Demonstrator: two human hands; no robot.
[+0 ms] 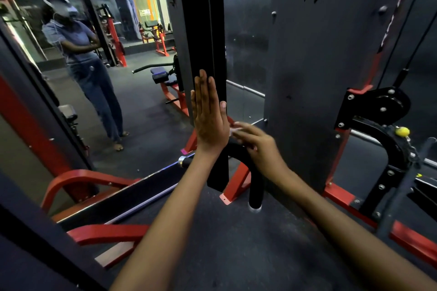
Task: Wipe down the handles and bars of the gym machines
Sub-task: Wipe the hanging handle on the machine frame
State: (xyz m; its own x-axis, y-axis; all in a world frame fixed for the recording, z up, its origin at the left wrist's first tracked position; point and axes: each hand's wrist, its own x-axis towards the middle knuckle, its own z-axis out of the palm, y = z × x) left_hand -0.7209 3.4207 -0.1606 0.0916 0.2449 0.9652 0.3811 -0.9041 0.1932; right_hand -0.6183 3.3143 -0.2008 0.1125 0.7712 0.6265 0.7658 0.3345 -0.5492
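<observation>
Mirror [71,92] wall, dark rubber floor [236,231]; left hand [209,120] flat on black post [201,30].

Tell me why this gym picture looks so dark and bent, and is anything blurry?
Head view: the room is dimly lit and the black upright post is nearly featureless; the wide-angle lens bows straight frames near the edges; the right hand is motion-blurred on the curved black handle, while the left hand looks sharp.

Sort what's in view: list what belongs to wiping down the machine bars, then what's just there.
Job:
- left hand, flat against the black upright post
- right hand, on the curved black handle
- pale cloth, seemingly under the right fingers

Just there:
- mirror
- yellow knob
- red bench frame
</observation>
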